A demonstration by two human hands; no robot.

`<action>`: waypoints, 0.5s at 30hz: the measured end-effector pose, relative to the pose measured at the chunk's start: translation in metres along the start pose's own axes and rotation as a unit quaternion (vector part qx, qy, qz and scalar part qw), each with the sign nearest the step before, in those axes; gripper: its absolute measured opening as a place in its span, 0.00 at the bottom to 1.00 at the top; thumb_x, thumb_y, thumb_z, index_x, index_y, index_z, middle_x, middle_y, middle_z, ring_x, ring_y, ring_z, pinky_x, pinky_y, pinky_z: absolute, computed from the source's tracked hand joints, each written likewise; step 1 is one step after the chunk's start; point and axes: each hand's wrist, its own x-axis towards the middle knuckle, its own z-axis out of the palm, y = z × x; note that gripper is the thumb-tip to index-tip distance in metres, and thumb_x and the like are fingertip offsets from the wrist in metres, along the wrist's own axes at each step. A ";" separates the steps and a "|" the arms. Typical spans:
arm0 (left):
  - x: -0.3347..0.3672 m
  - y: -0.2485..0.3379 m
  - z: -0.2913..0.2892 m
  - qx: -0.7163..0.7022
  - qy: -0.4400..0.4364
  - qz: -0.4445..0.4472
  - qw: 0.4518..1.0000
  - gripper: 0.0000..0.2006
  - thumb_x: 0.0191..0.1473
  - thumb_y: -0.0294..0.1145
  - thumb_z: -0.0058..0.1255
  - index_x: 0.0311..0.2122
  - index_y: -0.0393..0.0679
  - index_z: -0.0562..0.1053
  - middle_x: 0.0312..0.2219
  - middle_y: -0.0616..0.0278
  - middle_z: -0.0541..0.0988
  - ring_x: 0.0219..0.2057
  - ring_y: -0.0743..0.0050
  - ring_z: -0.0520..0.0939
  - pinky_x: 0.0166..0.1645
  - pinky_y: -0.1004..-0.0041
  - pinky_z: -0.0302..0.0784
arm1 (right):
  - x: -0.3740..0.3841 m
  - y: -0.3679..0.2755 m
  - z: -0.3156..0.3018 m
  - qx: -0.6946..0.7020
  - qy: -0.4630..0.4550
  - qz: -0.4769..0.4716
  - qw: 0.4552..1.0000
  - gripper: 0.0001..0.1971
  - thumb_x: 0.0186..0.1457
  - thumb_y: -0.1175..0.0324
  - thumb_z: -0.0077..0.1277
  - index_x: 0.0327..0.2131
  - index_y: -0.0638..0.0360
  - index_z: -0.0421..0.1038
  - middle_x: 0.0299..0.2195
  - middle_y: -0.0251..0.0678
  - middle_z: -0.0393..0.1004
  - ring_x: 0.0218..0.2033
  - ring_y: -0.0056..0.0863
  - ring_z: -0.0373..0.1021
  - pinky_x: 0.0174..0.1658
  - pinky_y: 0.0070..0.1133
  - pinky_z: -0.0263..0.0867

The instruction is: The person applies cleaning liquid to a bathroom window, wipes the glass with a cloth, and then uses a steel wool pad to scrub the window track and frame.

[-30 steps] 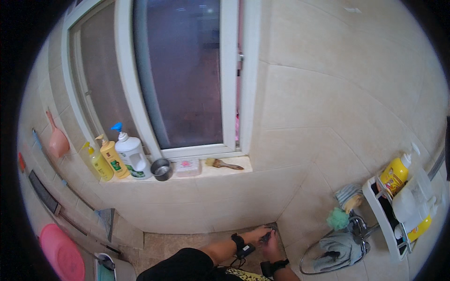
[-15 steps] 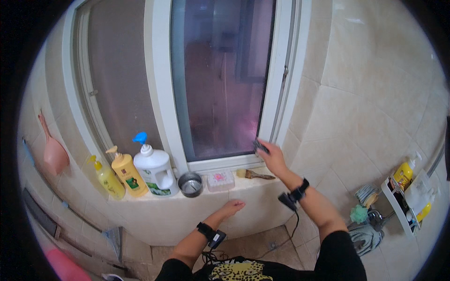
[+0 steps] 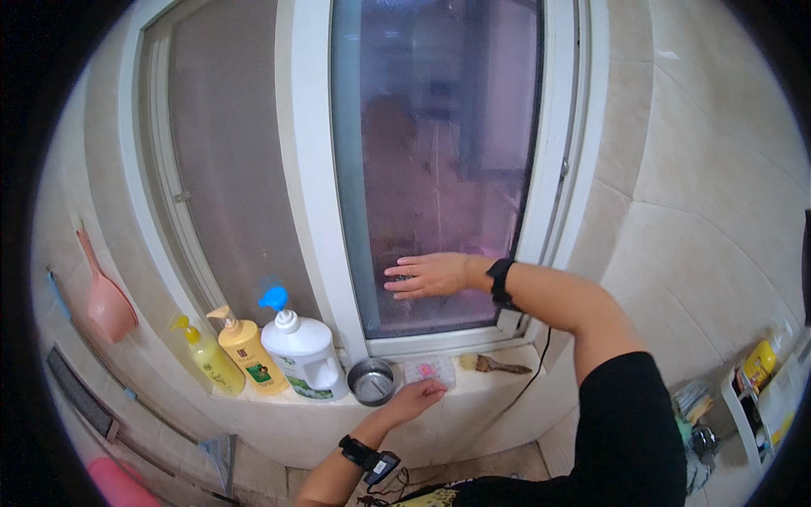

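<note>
My right hand [image 3: 427,276] lies against the lower part of the window glass [image 3: 443,194], fingers pointing left. Under the fingers it presses a small dark grey wad [image 3: 405,278], mostly hidden, whose kind I cannot make out. My left hand [image 3: 414,400] hangs in front of the ledge with its fingers curled; nothing shows in it. Behind it, partly covered, is a clear soap box [image 3: 439,375] with a pink pattern. A round metal bowl [image 3: 372,383] stands to its left. To its right lies a brush [image 3: 494,364] with a wooden handle and pale bristles.
On the ledge's left stand a white jug-like bottle [image 3: 302,359] with a blue pump, a yellow pump bottle [image 3: 253,359] and a slimmer yellow one [image 3: 211,362]. A pink ladle [image 3: 110,306] hangs on the left wall. A white rack [image 3: 739,418] of bottles is at the right.
My right hand has swept left across the glass from the window's lower right corner, keeping the dark wad. The view has shifted, and my left hand now overlaps the soap box.
</note>
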 end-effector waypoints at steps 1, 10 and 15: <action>0.004 0.016 -0.015 0.009 0.040 0.071 0.997 0.12 0.54 0.36 0.50 0.42 0.42 0.72 0.36 0.58 0.76 0.37 0.72 0.77 0.42 0.74 0.71 | 0.002 0.026 -0.015 0.004 0.025 -0.001 1.000 0.21 0.54 0.68 0.41 0.53 0.47 0.62 0.58 0.32 0.57 0.61 0.39 0.49 0.62 0.36 0.46; 0.082 0.146 -0.103 0.434 0.414 0.234 0.765 0.24 0.50 0.33 0.51 0.53 0.41 0.63 0.57 0.48 0.58 0.60 0.49 0.55 0.60 0.48 0.52 | 0.004 0.139 -0.089 -0.167 0.233 0.298 0.910 0.25 0.46 0.77 0.44 0.52 0.51 0.64 0.57 0.37 0.57 0.59 0.45 0.51 0.61 0.39 0.46; 0.093 0.082 -0.081 0.664 0.290 0.103 0.682 0.36 0.48 0.45 0.51 0.61 0.48 0.54 0.61 0.58 0.52 0.63 0.59 0.47 0.58 0.35 0.42 | -0.014 0.072 -0.045 0.047 0.093 0.041 0.994 0.28 0.46 0.77 0.45 0.55 0.49 0.61 0.57 0.34 0.58 0.61 0.43 0.48 0.62 0.38 0.47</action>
